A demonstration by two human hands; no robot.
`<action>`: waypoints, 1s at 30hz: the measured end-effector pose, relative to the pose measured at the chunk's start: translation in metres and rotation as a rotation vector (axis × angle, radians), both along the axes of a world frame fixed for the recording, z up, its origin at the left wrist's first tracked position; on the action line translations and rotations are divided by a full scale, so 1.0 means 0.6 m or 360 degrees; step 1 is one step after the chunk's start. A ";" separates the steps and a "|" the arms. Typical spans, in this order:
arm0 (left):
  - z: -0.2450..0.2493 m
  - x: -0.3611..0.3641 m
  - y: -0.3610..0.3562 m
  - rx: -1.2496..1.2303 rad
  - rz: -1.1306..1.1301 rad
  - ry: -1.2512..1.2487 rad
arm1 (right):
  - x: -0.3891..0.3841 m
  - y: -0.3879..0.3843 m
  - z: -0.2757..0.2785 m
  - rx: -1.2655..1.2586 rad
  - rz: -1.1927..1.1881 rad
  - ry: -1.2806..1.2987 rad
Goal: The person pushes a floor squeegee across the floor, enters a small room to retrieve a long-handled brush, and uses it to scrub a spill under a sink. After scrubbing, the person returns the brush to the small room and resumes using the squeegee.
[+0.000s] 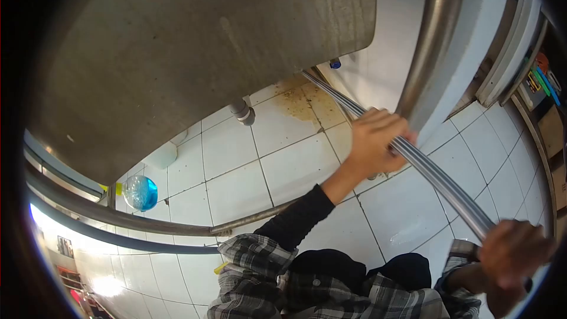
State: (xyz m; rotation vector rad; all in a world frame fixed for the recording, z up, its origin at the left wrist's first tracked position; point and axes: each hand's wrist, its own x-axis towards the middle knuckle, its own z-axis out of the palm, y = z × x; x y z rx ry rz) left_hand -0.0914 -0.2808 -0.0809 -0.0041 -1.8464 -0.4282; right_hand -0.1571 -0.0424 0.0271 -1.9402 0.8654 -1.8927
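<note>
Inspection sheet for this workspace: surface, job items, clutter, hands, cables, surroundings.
Surface: white tiled floor, brown stain near a grey pipe.
Job's things: silvery ribbed pole, slanting across; far tip unclear.
Clutter: container with blue liquid, pale container beyond it.
Hands: left hand and right hand both closed around the pole; left farther forward.
Cables: nothing seen.
Surroundings: large metal panel, upper left; curved metal tube, upper right.

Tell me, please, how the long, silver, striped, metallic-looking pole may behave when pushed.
The pole is probably stiff, showing no sag between left hand and right hand. Its shiny surface might slip; its rounded shape might let it roll.
</note>
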 end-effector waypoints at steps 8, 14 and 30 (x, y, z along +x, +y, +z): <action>0.045 0.027 0.065 -0.0211 -0.0382 -0.0232 | 0.046 0.093 0.025 -0.0233 -0.0213 0.0176; -0.036 0.034 -0.160 -0.0064 0.0094 -0.0683 | 0.027 -0.125 -0.118 -0.0030 -0.0143 0.0114; -0.094 0.018 -0.160 0.0039 0.0468 -0.0067 | 0.045 -0.110 -0.079 -0.0004 -0.0140 -0.0208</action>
